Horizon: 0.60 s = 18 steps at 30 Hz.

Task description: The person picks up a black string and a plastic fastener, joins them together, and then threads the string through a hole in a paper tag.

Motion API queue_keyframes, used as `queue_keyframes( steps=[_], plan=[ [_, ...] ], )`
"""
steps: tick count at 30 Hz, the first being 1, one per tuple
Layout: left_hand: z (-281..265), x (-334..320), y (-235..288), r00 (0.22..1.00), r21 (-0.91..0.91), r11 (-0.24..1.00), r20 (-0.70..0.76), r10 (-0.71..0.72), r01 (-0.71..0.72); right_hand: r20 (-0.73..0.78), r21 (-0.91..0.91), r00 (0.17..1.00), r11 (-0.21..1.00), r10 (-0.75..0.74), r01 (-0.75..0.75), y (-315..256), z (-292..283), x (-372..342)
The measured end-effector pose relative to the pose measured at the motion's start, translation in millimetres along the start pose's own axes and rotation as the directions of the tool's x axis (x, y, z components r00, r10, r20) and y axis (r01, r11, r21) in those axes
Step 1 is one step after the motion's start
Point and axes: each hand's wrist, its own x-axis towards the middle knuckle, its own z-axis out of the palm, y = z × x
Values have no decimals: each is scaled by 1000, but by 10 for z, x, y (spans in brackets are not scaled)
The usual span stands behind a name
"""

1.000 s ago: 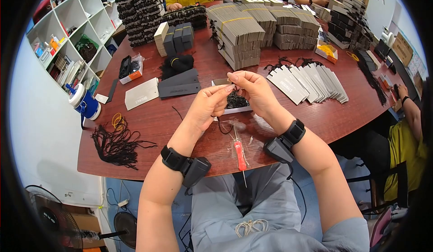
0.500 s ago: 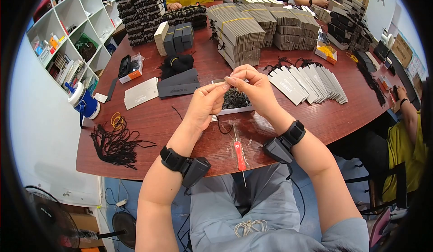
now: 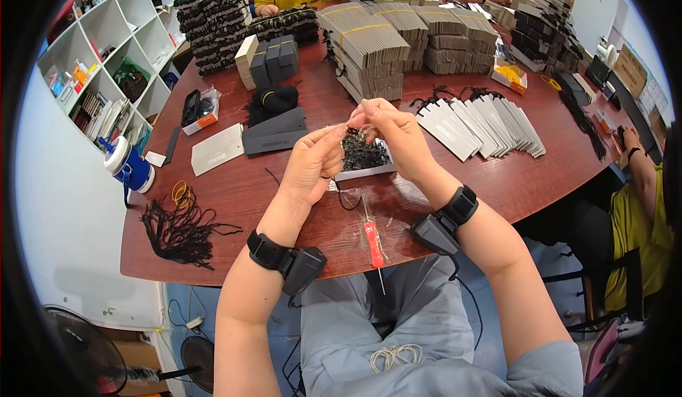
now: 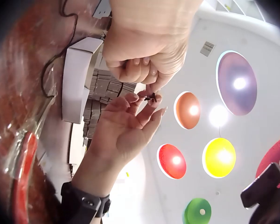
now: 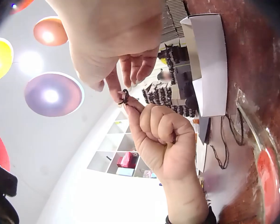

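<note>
My two hands meet over a shallow white box that holds a heap of small black pieces. A small knotted loop of black cord sits between my fingertips. My left hand pinches it between thumb and forefinger, with the other fingers curled into the palm. From the other side my right hand comes in, its forefinger right at the loop. The right thumb stands apart from that forefinger, and the remaining fingers hang loosely bent, as the right wrist view shows.
A red-handled awl lies at the front edge beside a loose black cord. To the left are a bundle of black cords and a blue-white jug. Fanned grey tags lie right; tall tag stacks stand behind.
Both hands have shifted a little left, uncovering more of the box. The right thumb has lifted away from the left fingertips, where the two hands were pinched close together.
</note>
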Motion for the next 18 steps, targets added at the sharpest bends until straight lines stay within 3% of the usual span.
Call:
queue_keyframes(
  steps=[1, 3, 4, 7, 11, 14, 16, 18],
  plan=[
    [-2, 1, 6, 1000, 3, 1000, -13, 4, -4, -3, 1, 1000, 1000, -1, 1, -19, 1, 4],
    [6, -3, 20, 1000, 23, 1000, -18, 20, -20, -35, 147, 983, 974, 181, -174, -76, 7, 11],
    [10, -8, 22, 999, 41, 998, -23, 38, -37, -37, 148, 983, 973, 183, -175, -65, -1, 12],
    [15, -10, 23, 998, 69, 996, 12, 56, -57, 98, 186, 927, 909, 361, -373, -13, -31, 14],
    [12, -11, 26, 994, 149, 985, -38, 98, -92, 181, 244, 895, 863, 408, -443, 23, -44, -11],
    [42, -24, 43, 973, 257, 948, -80, 214, -188, 143, 272, 900, 858, 413, -437, 21, -51, 12],
    [90, -20, 17, 898, 453, 833, -138, 418, -318, 120, 285, 902, 856, 414, -431, -13, -34, 12],
    [110, -27, 12, 891, 484, 814, -136, 433, -321, 97, 298, 904, 855, 416, -425, -37, -22, 12]
  ],
)
